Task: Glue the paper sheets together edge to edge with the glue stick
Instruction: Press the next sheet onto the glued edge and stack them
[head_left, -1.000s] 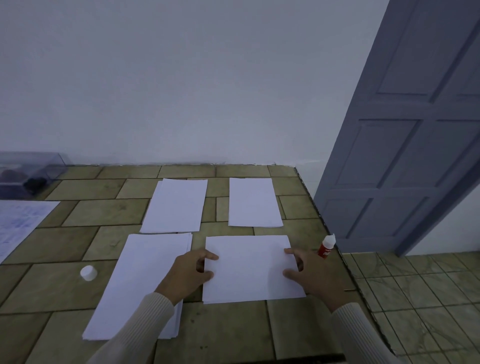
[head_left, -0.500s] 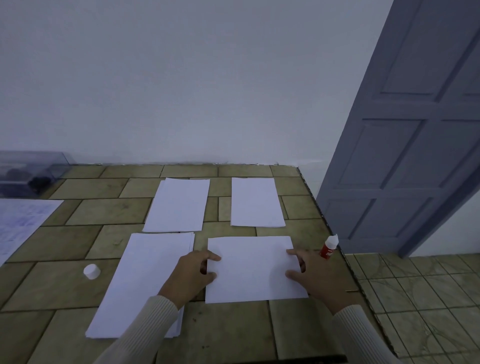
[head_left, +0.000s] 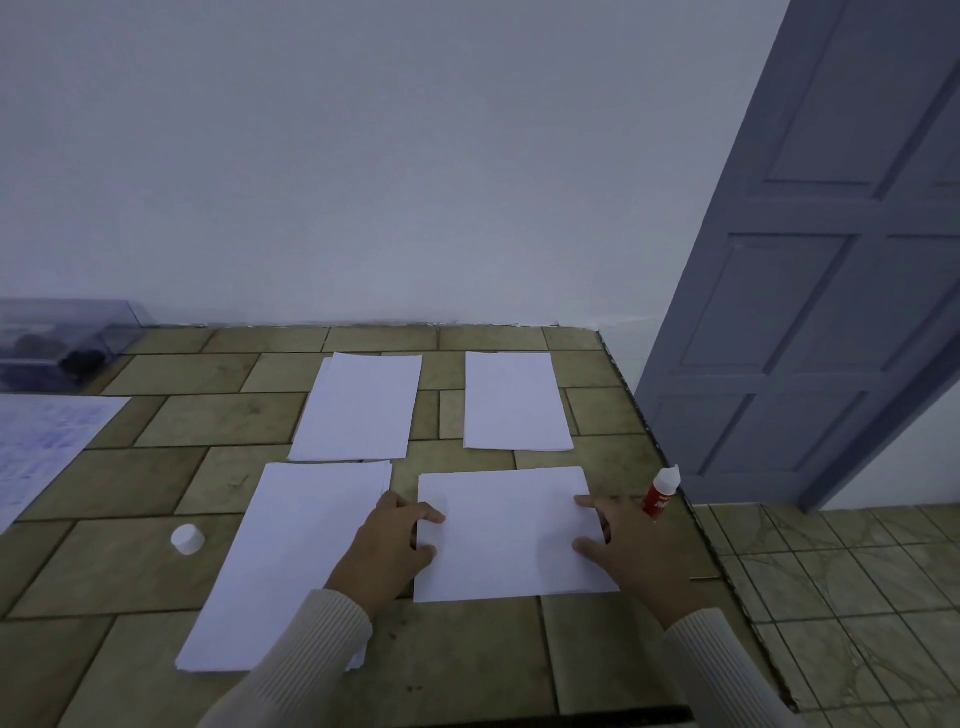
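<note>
Four lots of white paper lie on the tiled tabletop (head_left: 156, 478). My left hand (head_left: 389, 551) pinches the left edge of the near-right sheet (head_left: 509, 535), and my right hand (head_left: 628, 551) holds its right edge with thumb and forefinger on top. A longer stack (head_left: 291, 566) lies just left of it, partly under my left sleeve. Two more sheets sit farther back, one at the left (head_left: 361, 405) and one at the right (head_left: 511, 400). The red glue stick (head_left: 661, 492) stands uncapped by the table's right edge, beside my right hand. Its white cap (head_left: 187, 539) rests at the left.
A printed sheet (head_left: 47, 447) lies at the far left, with a clear plastic box (head_left: 57, 338) behind it against the white wall. The table's right edge drops to a tiled floor (head_left: 857, 597), and a grey panelled door (head_left: 831, 260) leans there.
</note>
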